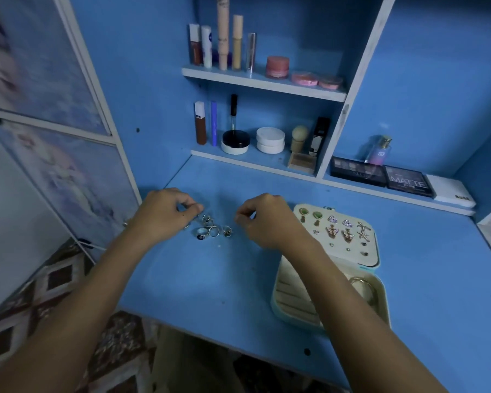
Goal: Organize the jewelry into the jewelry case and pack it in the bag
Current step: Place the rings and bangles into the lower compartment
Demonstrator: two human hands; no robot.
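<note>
We count two bare hands, the left hand (165, 215) and the right hand (262, 221), over one blue desk (210, 279). Between them lies a cluster of about five silver rings (211, 228); the exact number is hard to tell. One cream, open jewelry case (374, 304) holds roughly seven large earrings (335, 225) on its lid panel, plus several tiny studs we cannot count. The upper blue shelf (264, 85) carries five upright cosmetic tubes (223, 46) and three pink round pots (304, 75). We see two dark eyeshadow palettes (380, 174) and one clear perfume bottle (379, 150).
</note>
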